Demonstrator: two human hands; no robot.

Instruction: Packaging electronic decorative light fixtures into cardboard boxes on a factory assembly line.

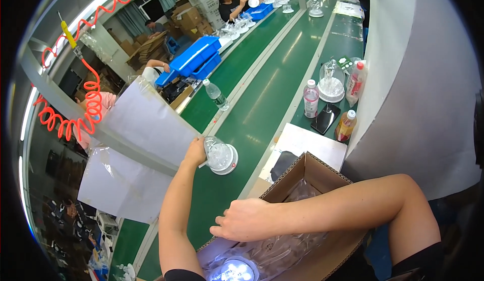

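My left hand (pixel 195 152) grips the left side of a clear dome lamp (pixel 219 155) with a round white base, which is on the green conveyor belt (pixel 247 125). The fingers behind the dome are partly hidden. My right hand (pixel 249 220) is curled closed over an open cardboard box (pixel 327 172), its forearm crossing the box from the right. Whether anything is in those fingers is hidden. Inside the box lie clear plastic bags (pixel 287 245), and a round lamp (pixel 236 270) glows white at the near left.
Right of the belt stand a pink-labelled bottle (pixel 311 99), a phone (pixel 326 118), another domed lamp (pixel 331 82) and more drinks. A water bottle (pixel 216 95) stands left. Blue bins (pixel 194 56) and co-workers are farther off. A red coiled hose (pixel 91 104) hangs at left.
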